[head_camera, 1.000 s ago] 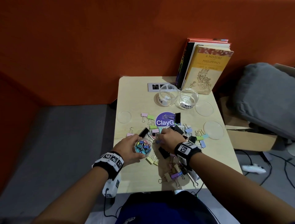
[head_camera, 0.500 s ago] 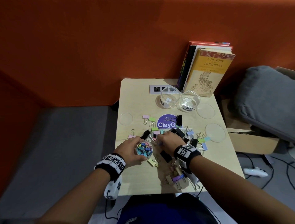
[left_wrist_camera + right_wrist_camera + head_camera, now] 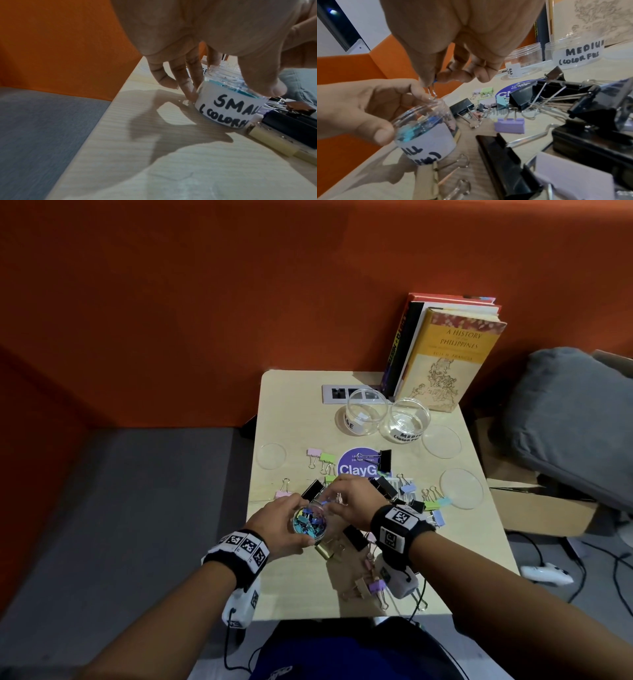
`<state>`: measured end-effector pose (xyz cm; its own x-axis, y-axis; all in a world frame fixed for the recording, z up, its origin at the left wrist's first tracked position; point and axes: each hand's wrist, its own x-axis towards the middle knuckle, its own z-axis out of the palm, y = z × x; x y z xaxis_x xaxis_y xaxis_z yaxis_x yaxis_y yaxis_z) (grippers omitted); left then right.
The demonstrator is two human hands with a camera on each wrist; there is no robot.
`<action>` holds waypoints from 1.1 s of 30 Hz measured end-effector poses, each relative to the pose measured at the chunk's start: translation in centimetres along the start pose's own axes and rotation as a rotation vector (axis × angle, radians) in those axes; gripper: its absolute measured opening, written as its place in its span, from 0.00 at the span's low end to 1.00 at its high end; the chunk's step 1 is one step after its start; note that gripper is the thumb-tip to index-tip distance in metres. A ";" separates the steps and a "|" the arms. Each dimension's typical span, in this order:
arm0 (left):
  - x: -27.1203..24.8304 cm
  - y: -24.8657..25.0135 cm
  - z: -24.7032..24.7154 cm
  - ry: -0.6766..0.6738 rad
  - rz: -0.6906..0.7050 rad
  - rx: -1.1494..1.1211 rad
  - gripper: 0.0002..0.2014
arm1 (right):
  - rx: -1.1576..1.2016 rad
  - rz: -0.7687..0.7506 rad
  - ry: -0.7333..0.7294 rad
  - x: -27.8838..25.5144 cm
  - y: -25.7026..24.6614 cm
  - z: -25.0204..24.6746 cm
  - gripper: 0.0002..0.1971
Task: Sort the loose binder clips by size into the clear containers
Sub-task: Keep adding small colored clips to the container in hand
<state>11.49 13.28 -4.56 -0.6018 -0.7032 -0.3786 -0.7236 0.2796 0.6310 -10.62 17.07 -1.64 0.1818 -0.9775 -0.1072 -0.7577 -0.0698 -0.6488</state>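
Note:
My left hand (image 3: 301, 522) grips the small clear jar (image 3: 310, 525), tilted and holding several small coloured clips. Its label (image 3: 229, 108) reads SMALL (COLORFUL); my fingers (image 3: 192, 81) wrap its far side and the thumb lies on its near rim. My right hand (image 3: 327, 503) pinches a small blue binder clip (image 3: 435, 80) between thumb and forefinger right above the jar (image 3: 426, 129) mouth, wire handles hanging to the rim. Loose clips (image 3: 385, 487) of mixed sizes lie around both hands. The jars marked LARGE (image 3: 366, 412) and MEDIUM (image 3: 409, 421) stand at the back.
Three clear lids (image 3: 271, 456) (image 3: 442, 441) (image 3: 461, 488) lie flat on the small wooden table (image 3: 291, 412). Books (image 3: 445, 354) lean on the orange wall behind the jars. A purple ClayGo sticker (image 3: 356, 465) is mid-table. A cardboard box (image 3: 534, 508) and grey cushion (image 3: 575, 419) sit right.
My right hand has risen from the clip pile with the small blue clip and moved left over the jar. My left hand has tipped the jar toward it.

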 end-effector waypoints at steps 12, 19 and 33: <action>-0.3 0.1 0.0 0.007 0.006 -0.019 0.29 | -0.025 0.059 -0.110 -0.3 -0.8 0.9 0.12; -0.3 0.1 0.0 0.010 -0.005 -0.036 0.33 | -0.149 0.208 -0.019 0.1 1.7 0.5 0.10; -0.1 -0.1 0.1 0.004 -0.004 -0.025 0.33 | -0.480 0.135 -0.218 -0.6 2.6 1.6 0.17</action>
<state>11.57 13.39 -4.68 -0.5974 -0.7069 -0.3788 -0.7175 0.2601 0.6461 -11.68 17.78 -4.42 0.1506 -0.9237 -0.3523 -0.9750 -0.0798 -0.2075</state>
